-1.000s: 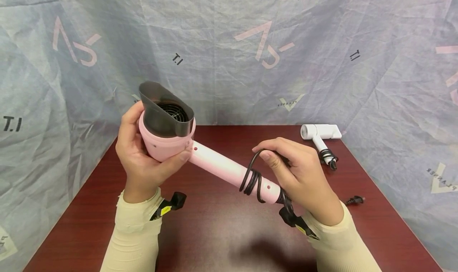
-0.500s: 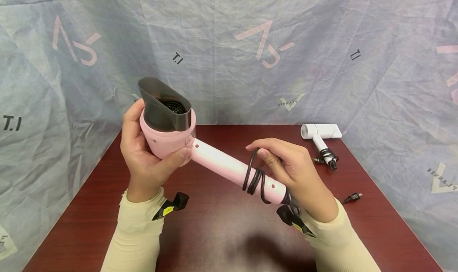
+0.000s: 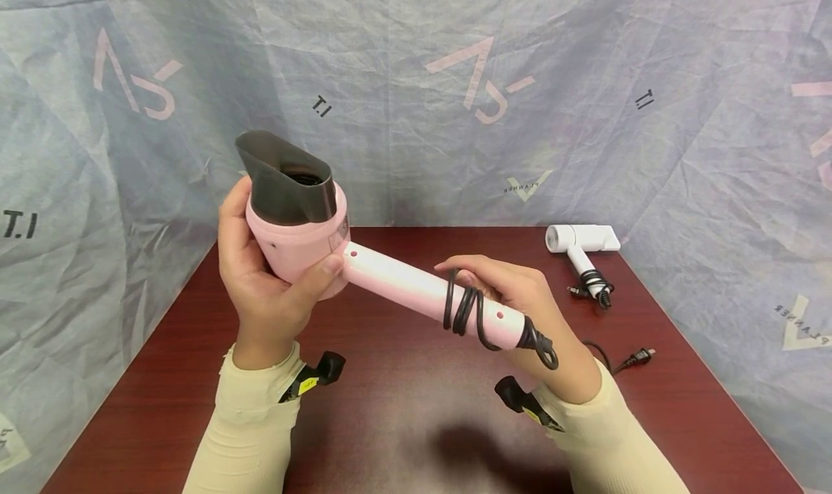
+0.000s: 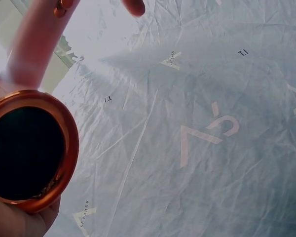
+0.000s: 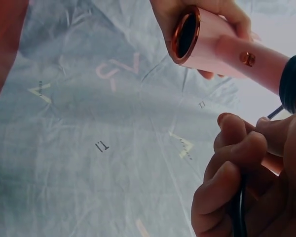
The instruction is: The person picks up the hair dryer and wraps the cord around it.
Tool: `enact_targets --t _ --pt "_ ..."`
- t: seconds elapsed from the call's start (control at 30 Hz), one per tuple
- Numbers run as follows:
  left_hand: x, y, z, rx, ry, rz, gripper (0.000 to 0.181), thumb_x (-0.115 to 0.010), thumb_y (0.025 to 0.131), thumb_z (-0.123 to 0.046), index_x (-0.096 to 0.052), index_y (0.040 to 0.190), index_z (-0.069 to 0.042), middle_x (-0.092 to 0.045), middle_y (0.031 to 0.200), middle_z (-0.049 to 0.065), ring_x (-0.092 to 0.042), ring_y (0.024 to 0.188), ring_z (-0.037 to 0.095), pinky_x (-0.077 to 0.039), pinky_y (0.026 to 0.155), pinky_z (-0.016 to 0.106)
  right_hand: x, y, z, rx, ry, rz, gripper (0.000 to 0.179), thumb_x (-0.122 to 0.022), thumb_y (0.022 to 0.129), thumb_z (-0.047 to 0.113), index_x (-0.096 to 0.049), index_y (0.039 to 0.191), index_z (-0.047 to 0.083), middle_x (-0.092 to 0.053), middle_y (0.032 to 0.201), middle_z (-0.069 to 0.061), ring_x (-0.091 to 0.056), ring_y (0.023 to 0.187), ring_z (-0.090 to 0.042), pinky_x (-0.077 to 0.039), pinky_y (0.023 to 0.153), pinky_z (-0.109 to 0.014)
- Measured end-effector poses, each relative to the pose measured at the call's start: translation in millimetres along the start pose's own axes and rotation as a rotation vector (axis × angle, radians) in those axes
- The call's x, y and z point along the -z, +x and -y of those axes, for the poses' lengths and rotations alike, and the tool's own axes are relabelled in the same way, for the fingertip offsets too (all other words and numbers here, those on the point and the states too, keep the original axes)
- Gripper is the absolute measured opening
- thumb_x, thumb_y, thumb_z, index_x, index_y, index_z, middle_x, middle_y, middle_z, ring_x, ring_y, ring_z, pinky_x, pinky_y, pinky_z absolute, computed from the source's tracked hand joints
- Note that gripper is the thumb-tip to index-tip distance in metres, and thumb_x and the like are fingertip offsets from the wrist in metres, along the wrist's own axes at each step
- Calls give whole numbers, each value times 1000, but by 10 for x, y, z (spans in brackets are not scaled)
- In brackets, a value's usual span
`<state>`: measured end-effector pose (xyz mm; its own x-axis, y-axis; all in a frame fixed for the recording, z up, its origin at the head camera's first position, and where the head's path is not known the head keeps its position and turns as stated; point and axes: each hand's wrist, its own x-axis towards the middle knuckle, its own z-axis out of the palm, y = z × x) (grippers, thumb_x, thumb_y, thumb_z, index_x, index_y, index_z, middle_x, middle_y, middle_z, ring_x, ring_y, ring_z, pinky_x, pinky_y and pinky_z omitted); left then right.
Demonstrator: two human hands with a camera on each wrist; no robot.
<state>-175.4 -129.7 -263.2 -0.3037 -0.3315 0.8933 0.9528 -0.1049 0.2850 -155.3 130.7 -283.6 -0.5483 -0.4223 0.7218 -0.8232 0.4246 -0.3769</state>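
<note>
A pink hair dryer (image 3: 403, 281) with a dark nozzle (image 3: 292, 194) is held up over the table, its handle slanting down to the right. My left hand (image 3: 260, 292) grips the round head from below and the left, thumb across the pink body. Several loops of black cord (image 3: 465, 312) wind round the lower handle. Behind the handle, my right hand (image 3: 520, 292) pinches the cord between thumb and index finger, its fingertips partly hidden in the head view. In the right wrist view, the right fingers (image 5: 227, 177) curl round another stretch of cord (image 5: 238, 212).
A white hair dryer (image 3: 585, 239) with black cord round its handle lies at the table's back right. A black plug (image 3: 637, 359) on its cord rests near the right edge of the dark red table (image 3: 377, 407). Grey printed cloth (image 3: 403, 118) hangs behind and at both sides.
The pink hair dryer has tipped and risen slightly, its nozzle moving up and left. My right hand has carried the cord left and behind the handle. More of the plug's cord shows.
</note>
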Motion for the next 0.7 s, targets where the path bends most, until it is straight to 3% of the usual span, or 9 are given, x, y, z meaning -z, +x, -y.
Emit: enact_targets --t 0.23,0.33,0.43,0.53,0.7 --pt "-26 5 -20 8 18 -28 84 -90 67 -17 -51 136 11 -66 120 20 -61 108 35 -49 99 38 -50 -13 -7 28 3 -24 22 -60 101 6 -73 114 19 -70 94 13 -61 78 -2 -50 71 -18" --pt "-42 10 -30 15 18 -42 82 -89 68 -15 -51 136 11 -65 121 21 -61 108 36 -50 98 38 -73 -28 -11 -17 3 -22 21 -61 98 3 -72 108 18 -67 89 11 -58 76 -3 -49 69 -20" --pt "-58 17 -37 22 15 -55 81 -89 69 -16 -51 136 10 -65 120 22 -61 106 37 -51 97 38 -96 -57 -10 -114 17 4 23 -57 99 2 -66 87 19 -56 73 12 -49 64 -1 -45 58 -21" --pt "-70 22 -38 28 14 -69 80 -89 70 -17 -51 135 10 -65 119 21 -62 105 37 -52 96 39 -120 -80 -8 -143 37 18 29 -57 99 2 -56 75 18 -45 67 11 -41 60 -3 -41 54 -23" --pt "-80 26 -28 29 22 -88 80 -90 71 -18 -51 135 9 -65 118 21 -62 103 38 -53 95 39 -173 -57 -33 -41 -39 -32 24 -61 97 2 -55 78 15 -42 67 6 -39 61 -6 -37 57 -21"
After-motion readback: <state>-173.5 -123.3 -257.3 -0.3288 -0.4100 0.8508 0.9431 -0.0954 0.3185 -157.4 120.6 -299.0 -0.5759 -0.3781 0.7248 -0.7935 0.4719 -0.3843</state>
